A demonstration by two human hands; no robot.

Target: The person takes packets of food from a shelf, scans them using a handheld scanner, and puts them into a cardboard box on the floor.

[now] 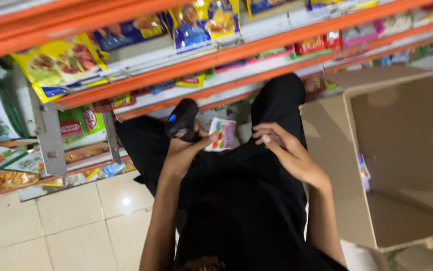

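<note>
Head view. We look down on a person crouched before orange shelves [256,47] stocked with packets. Our left hand [184,150] wraps a black handheld scanner [182,119] and, with the thumb, pinches a small white packet with coloured print [221,134] against it, so that both are carried in a single closed grip above the lap. Our right hand [282,150] hangs loosely curled and holds nothing, its fingertips just beside the packet. An open cardboard box [402,150] stands to the right, tilted toward us so its inside is within reach; a small carton [363,170] leans against its inner wall.
</note>
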